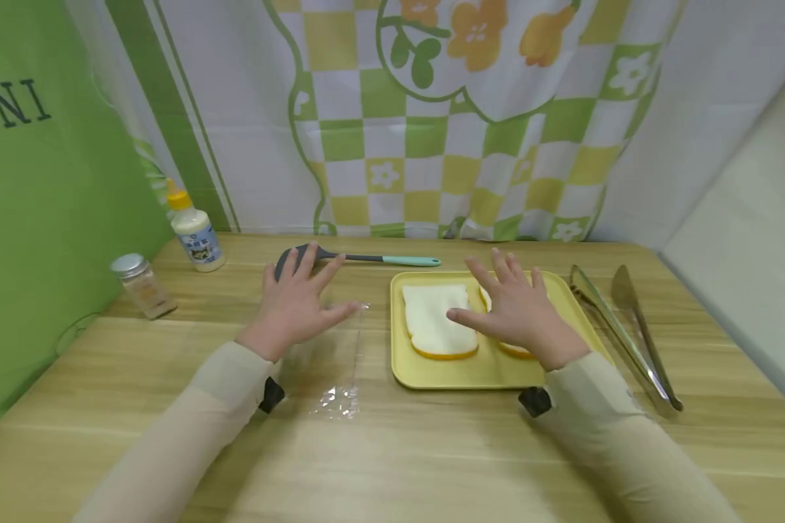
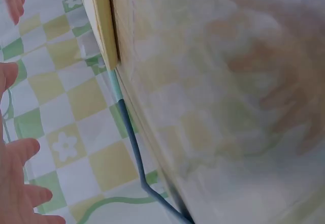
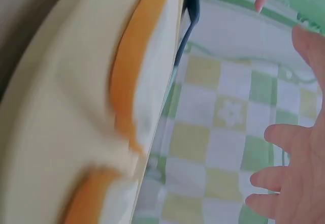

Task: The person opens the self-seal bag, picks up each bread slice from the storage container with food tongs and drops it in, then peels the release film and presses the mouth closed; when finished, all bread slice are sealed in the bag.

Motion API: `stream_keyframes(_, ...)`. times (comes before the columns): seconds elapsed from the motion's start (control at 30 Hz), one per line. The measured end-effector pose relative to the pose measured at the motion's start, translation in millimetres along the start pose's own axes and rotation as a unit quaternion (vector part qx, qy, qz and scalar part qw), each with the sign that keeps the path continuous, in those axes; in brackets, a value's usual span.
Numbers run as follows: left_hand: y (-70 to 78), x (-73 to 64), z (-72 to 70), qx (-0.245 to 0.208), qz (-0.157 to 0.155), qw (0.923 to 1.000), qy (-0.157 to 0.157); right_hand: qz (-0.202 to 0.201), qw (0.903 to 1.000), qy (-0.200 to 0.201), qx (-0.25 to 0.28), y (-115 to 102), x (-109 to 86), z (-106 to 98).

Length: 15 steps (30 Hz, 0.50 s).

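Observation:
Both hands hover, fingers spread and palms down, holding nothing. My left hand (image 1: pixel 294 301) is over the left-middle of the table, above a thin clear sheet (image 1: pixel 340 403) with shiny glints. Its fingertips overlap the dark head of a cooking utensil with a mint handle (image 1: pixel 411 261). My right hand (image 1: pixel 517 312) is above a yellow tray (image 1: pixel 432 376) holding two slices of white bread with orange-brown crusts. The left slice (image 1: pixel 438 316) shows almost whole; the right slice (image 3: pixel 96 198) is mostly hidden by this hand in the head view.
Metal tongs (image 1: pixel 624 290) lie open right of the tray. At the back left stands a squeeze bottle (image 1: pixel 199 236) with a yellow cap. A clear shaker jar (image 1: pixel 145 287) with a silver lid is near the left edge. A checked curtain (image 1: pixel 425 171) hangs behind the table.

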<state>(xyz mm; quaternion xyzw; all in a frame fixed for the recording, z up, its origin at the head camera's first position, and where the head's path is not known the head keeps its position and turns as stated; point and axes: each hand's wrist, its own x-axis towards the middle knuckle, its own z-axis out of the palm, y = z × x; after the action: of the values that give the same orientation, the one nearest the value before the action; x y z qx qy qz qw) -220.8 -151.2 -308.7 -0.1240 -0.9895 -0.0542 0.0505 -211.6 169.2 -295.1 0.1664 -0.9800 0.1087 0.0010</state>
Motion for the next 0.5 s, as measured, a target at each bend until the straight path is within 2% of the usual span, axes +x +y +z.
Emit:
stream_keyframes(0.2,-5.2,-7.6,5.1,-0.037,0.020,0.9989,-0.019,-0.048,0.9985,0.003,0.028,-25,6.4,11)
stream_keyframes(0.4,-18.3,-17.4,8.6,-0.067,0.080,0.9945,-0.010,-0.098,0.9940,-0.007,0.048,-54,15.3,27)
stream_keyframes(0.5,-24.1,-22.3,7.5,-0.088,0.102,0.9906,-0.022,-0.107,0.9921,-0.019,0.062,-66,20.8,36)
